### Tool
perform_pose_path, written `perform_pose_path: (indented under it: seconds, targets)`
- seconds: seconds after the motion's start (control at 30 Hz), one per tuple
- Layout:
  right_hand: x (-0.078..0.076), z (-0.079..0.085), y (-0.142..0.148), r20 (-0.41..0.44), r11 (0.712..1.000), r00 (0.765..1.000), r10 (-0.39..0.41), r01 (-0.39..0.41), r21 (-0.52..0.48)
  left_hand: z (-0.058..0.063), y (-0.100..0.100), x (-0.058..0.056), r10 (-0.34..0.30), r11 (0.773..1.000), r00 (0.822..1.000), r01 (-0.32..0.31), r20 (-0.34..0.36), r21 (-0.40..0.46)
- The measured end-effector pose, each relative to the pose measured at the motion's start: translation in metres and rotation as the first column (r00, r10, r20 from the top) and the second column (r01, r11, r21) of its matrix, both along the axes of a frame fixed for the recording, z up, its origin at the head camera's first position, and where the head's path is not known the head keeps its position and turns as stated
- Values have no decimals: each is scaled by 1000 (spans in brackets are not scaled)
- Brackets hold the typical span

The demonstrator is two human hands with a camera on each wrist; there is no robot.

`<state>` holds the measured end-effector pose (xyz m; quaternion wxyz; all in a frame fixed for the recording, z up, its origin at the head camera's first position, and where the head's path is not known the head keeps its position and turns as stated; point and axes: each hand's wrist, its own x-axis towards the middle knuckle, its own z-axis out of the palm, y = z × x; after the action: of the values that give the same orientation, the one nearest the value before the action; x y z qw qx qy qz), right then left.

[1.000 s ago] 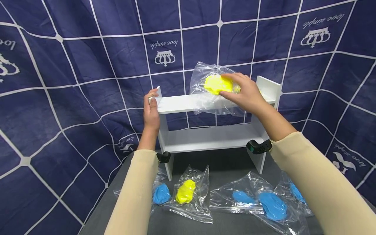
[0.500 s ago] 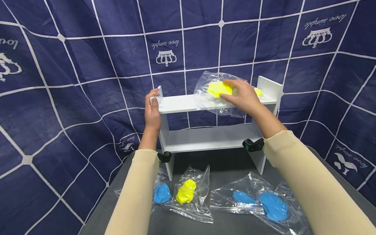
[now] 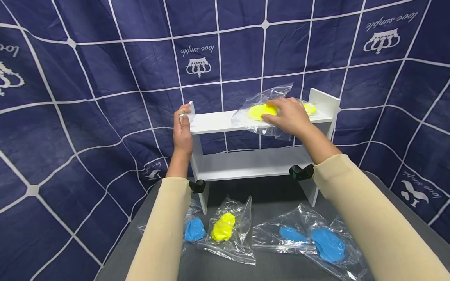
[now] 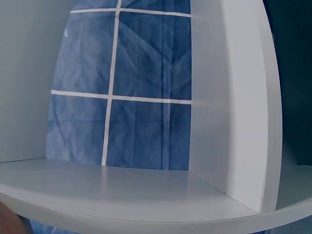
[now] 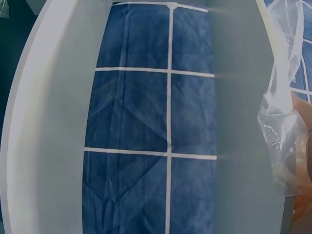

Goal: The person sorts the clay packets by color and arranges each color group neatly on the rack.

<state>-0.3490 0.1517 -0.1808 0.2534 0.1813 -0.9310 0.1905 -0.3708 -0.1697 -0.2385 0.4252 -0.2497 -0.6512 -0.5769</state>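
A white two-tier shelf (image 3: 242,168) stands against the back cloth. My left hand (image 3: 182,134) grips the top of its left side panel, the thumb on the near side. On the top board, my right hand (image 3: 290,117) pinches a yellow lump of clay (image 3: 260,112) through its clear zip bag (image 3: 242,117); part of the bag hangs over the front edge. Just right of that hand, a second bagged yellow lump (image 3: 309,109) lies near the right end panel. In the right wrist view the bag's loose plastic (image 5: 282,131) drapes over the board's edge beside my fingers.
On the dark table (image 3: 267,269) before the shelf lie a bagged yellow lump (image 3: 223,227), a blue lump (image 3: 194,230) partly behind my left sleeve, and bagged blue lumps (image 3: 327,244) at the right. Blue gridded cloth (image 3: 105,70) hangs behind and at both sides.
My right hand has come down with the bagged yellow lump from above the top board onto it. The yellow lump at the right end shows more fully. My left hand stays on the side panel.
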Motion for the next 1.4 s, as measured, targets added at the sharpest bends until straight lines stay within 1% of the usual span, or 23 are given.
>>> perform_pose_path:
  seconds: [0.13,0.27,0.4,0.5,0.73,0.93,1.17,1.3,1.4]
  targets:
    - [0,-2,0,-39,998,999,19,-21,-52,-3,-2,-1,4,1000,1000,-4,-6,-8]
    - [1,-5,1,-122,988,991,52,-69,-138,-3,-2,-1,2,1000,1000,-2,-18,-15]
    - [4,-8,3,-221,967,971,92,-140,-211,-1,-1,-1,-5,1000,999,4,-33,-6]
    - [10,-11,3,-283,951,951,122,-194,-242,-1,-1,-2,-9,1000,999,9,-41,4]
    - [28,-21,0,-356,911,921,156,-274,-309,1,0,1,-19,1000,999,19,-27,18]
    - [48,-32,-5,-411,877,893,182,-337,-344,0,0,-1,-9,1000,999,9,-34,2]
    - [69,-47,-10,-441,846,867,233,-404,-348,-1,0,-3,-22,1000,998,22,-53,-2]
    - [79,-63,-17,-463,827,845,267,-448,-339,-1,0,-2,-12,1000,999,12,-51,3]
    - [84,-79,-24,-490,818,822,289,-478,-320,-1,0,-1,-12,1000,999,12,-42,1]
